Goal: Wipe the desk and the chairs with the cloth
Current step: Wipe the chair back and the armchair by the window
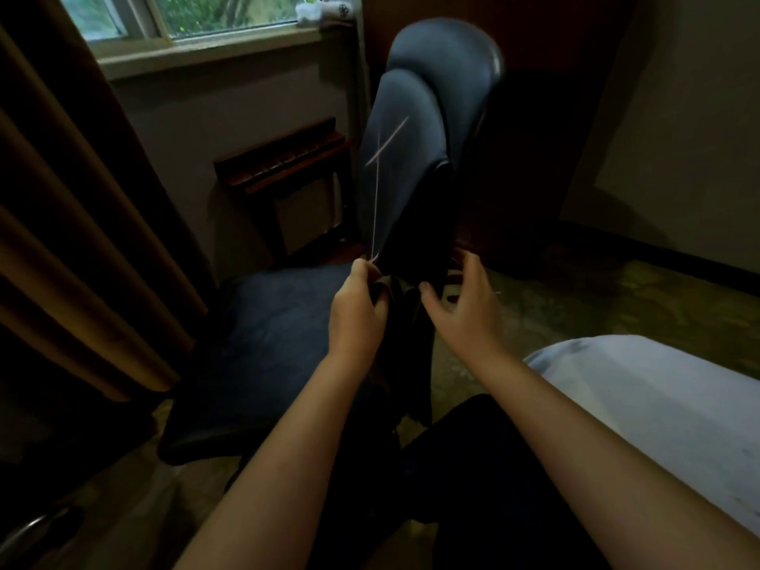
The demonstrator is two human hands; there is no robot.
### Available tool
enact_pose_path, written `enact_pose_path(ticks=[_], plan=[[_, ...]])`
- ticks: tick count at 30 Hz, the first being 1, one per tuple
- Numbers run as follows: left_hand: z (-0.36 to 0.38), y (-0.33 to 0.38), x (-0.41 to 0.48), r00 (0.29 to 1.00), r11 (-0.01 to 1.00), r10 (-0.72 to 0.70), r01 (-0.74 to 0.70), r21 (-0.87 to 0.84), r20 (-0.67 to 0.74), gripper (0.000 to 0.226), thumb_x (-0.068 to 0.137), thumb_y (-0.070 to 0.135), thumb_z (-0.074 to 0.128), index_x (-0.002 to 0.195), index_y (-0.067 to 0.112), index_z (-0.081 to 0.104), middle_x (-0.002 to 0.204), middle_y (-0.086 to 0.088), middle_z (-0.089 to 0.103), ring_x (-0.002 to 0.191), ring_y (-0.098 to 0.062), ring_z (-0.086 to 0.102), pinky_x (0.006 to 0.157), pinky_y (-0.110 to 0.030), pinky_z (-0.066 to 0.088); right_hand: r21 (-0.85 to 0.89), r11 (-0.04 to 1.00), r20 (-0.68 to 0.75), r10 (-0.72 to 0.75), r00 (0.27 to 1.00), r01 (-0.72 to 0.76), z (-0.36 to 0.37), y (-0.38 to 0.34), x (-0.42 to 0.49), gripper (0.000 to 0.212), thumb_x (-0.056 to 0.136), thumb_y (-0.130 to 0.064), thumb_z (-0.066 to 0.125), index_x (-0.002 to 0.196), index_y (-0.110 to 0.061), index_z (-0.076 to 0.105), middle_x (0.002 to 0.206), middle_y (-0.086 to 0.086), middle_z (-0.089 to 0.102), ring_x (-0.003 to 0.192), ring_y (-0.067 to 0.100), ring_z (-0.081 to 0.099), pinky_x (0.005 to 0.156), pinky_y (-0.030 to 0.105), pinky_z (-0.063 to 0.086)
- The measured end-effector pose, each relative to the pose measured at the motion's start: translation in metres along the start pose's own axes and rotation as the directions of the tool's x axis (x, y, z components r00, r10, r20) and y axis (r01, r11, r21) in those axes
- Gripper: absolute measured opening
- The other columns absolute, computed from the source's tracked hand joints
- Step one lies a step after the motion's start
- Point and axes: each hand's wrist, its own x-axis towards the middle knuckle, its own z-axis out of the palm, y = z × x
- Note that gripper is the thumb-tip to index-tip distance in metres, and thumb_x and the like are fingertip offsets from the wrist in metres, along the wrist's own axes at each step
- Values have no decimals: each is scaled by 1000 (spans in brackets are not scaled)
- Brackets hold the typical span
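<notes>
A dark office chair stands in front of me, its padded seat to the left and its tall backrest straight ahead. My left hand grips the top of a dark cloth, which hangs down in a narrow strip by the seat's right edge. A thin pale thread runs up from that hand across the backrest. My right hand hovers just right of the cloth with spread, loosely bent fingers. Its thumb is close to the cloth, and I cannot tell if it touches.
A brown curtain hangs at the left under a window. A low wooden rack stands against the wall behind the chair. Dark wooden furniture sits behind the backrest. A white sheet lies at the right, over patterned floor.
</notes>
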Motion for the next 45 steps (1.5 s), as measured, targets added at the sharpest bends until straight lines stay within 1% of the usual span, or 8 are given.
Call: enact_pose_path(ticks=[3,7,14,18,21,27,37,45], plan=[[-9,18,12,991,992,125,-126,-15,-47,18,88,6,64,89,18,52,82,8,57,74,-7,57,63,-14,43,9,1000,-19,4,1000,-4,-1,-4,2,44,86,-28,69,123,-15,49,116,-3,55,97,8,55,72,19,46],[-12,44,38,964,968,248,-242,64,-92,8,87,8,63,87,10,55,84,4,56,72,-11,53,64,-25,46,3,1000,-20,22,1000,-22,0,-3,1,43,85,-27,70,120,-17,48,112,-7,52,92,4,53,68,18,44],[14,0,6,997,999,38,-37,11,-67,14,89,5,59,97,14,52,85,1,61,78,-21,63,63,-33,51,-51,998,-70,22,997,-25,4,-1,2,38,86,-28,68,116,-14,51,109,-4,55,86,2,50,62,6,35],[11,-10,-6,996,996,-85,85,-5,-9,21,89,3,60,96,19,49,87,5,59,82,-17,63,63,-21,48,-74,997,-70,33,997,-38,3,-3,3,34,87,-29,66,113,-13,51,105,-5,53,82,4,50,58,7,34],[-3,12,3,996,998,51,-53,-30,-71,18,87,1,63,91,16,53,83,9,59,78,-9,61,65,-12,46,-79,995,-68,53,996,-59,4,-4,2,35,86,-30,67,111,-13,49,106,0,55,80,7,52,56,11,36],[-9,51,41,938,941,336,-330,71,-88,9,83,1,64,88,6,58,87,0,61,79,-12,59,71,-29,52,-66,994,-33,87,996,-89,3,-4,0,41,84,-28,71,116,-15,49,114,0,55,84,8,52,59,14,39],[12,-11,-8,1000,1000,-5,6,22,-28,23,83,-1,64,88,18,53,87,3,61,82,-15,62,74,-31,54,-105,993,-88,45,995,-54,7,-5,-1,35,87,-31,67,112,-13,51,106,1,56,76,7,52,55,13,37],[-8,48,36,955,958,284,-280,53,-88,12,84,6,66,90,9,57,86,2,60,78,-12,59,70,-30,53,-79,993,-51,86,995,-90,3,-8,-4,41,85,-29,71,116,-13,50,114,1,55,87,10,54,60,18,43]])
